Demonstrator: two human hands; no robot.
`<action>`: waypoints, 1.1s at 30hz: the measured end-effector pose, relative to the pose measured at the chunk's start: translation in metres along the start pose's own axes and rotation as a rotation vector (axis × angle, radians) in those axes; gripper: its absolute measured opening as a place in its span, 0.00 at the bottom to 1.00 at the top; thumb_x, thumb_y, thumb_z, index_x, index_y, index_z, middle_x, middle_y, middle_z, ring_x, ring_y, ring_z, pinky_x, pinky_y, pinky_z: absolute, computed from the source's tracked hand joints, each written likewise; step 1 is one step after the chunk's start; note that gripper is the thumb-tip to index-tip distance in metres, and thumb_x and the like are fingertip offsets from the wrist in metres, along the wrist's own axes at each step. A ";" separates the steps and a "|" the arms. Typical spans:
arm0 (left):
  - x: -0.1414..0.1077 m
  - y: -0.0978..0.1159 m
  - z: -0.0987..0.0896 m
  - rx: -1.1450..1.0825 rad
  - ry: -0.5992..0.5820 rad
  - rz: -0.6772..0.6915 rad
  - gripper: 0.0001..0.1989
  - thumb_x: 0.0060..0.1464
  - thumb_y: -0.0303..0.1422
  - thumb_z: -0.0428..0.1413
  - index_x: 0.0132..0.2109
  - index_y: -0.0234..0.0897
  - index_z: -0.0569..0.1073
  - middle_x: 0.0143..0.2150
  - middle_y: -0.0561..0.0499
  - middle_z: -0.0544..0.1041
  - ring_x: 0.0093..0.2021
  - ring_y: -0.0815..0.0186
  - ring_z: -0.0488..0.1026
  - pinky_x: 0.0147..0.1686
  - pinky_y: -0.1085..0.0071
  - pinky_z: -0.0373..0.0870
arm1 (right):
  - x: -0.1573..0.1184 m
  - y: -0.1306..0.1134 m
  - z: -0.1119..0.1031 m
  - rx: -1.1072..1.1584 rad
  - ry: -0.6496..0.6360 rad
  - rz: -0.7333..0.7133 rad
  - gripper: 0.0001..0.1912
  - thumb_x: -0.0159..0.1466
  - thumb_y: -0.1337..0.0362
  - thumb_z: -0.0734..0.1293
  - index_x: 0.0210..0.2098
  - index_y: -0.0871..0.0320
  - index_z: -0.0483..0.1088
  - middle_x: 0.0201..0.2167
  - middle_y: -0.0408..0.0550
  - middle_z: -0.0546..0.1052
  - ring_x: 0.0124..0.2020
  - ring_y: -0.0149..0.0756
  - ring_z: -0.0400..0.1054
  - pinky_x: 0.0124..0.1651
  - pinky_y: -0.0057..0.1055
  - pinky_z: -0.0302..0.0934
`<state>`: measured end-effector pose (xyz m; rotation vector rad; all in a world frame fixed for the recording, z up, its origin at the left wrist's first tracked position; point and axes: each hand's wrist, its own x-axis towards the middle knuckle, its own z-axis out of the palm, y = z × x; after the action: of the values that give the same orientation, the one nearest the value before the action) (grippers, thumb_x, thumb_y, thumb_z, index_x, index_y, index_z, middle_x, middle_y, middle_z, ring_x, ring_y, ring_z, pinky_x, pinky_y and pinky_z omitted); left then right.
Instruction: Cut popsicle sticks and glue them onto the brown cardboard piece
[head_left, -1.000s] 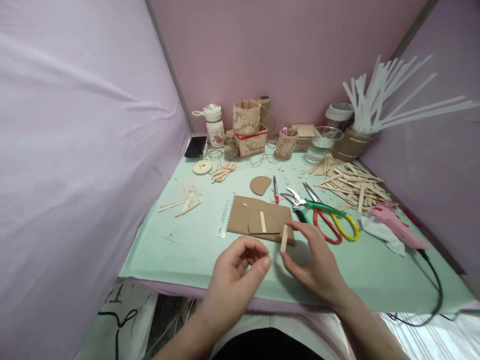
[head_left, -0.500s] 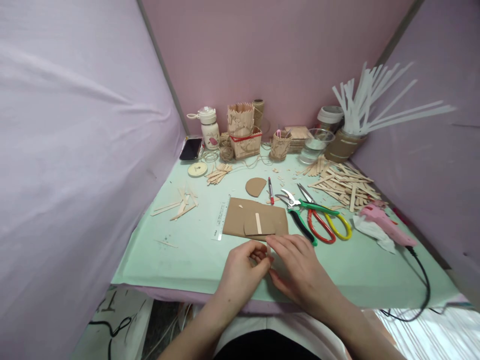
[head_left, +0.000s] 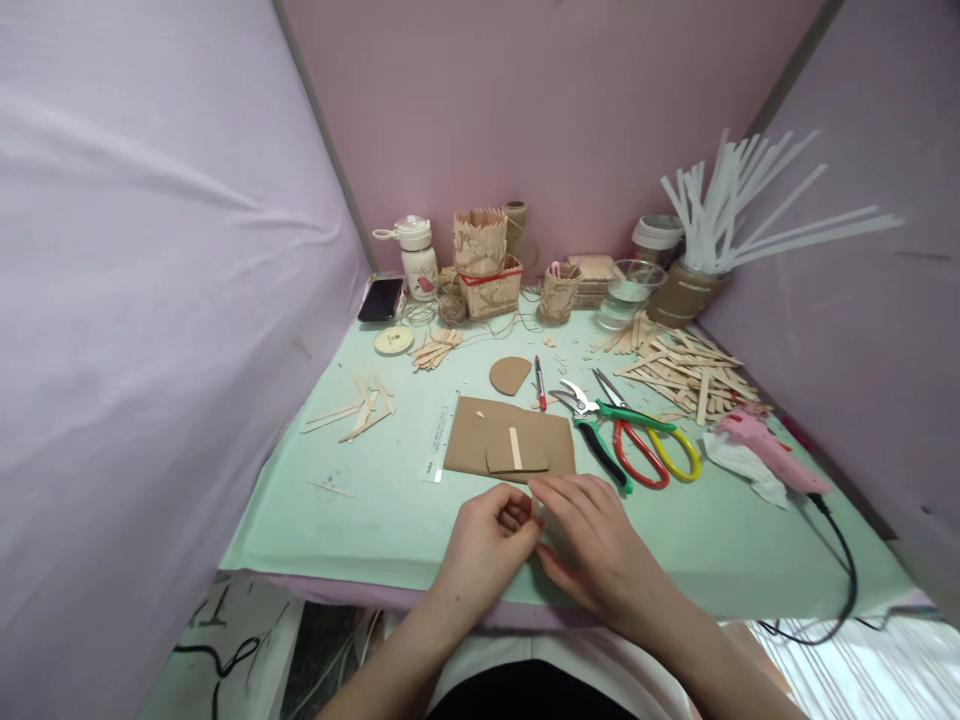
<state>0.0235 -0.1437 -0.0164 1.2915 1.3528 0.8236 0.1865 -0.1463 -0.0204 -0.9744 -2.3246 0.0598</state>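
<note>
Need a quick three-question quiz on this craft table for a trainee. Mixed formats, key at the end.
1. True or false: a short pale wooden strip lies on the smaller brown cardboard piece.
2. Which is nearest the person's right hand? A) pink plastic glue gun B) large brown cardboard sheet C) white lidded bottle
3. Fill in: the long-bladed metal scissors have one red handle and one ____ handle.

Key: 1. True 2. B 3. yellow
</note>
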 end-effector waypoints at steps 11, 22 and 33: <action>-0.003 -0.005 -0.006 -0.112 0.005 -0.032 0.02 0.47 0.28 0.57 0.31 0.36 0.71 0.27 0.54 0.72 0.28 0.69 0.70 0.30 0.73 0.66 | 0.004 0.002 0.007 0.037 0.032 -0.046 0.26 0.61 0.71 0.65 0.59 0.65 0.59 0.49 0.60 0.74 0.49 0.50 0.65 0.50 0.49 0.61; 0.008 -0.016 -0.126 0.238 0.433 0.086 0.11 0.53 0.36 0.56 0.41 0.37 0.77 0.38 0.48 0.80 0.37 0.63 0.75 0.40 0.69 0.70 | -0.006 0.025 0.011 0.044 0.161 0.162 0.26 0.61 0.62 0.67 0.58 0.58 0.60 0.47 0.57 0.74 0.46 0.50 0.69 0.49 0.48 0.64; 0.027 -0.033 -0.217 0.711 0.644 0.016 0.10 0.52 0.34 0.54 0.39 0.37 0.78 0.41 0.45 0.79 0.41 0.57 0.74 0.45 0.62 0.67 | -0.012 0.033 0.022 0.069 0.173 0.233 0.24 0.63 0.61 0.66 0.57 0.56 0.61 0.42 0.53 0.74 0.40 0.45 0.71 0.44 0.43 0.66</action>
<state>-0.1895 -0.0857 -0.0065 1.6389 2.2924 0.8353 0.2015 -0.1262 -0.0537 -1.1642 -2.0315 0.1429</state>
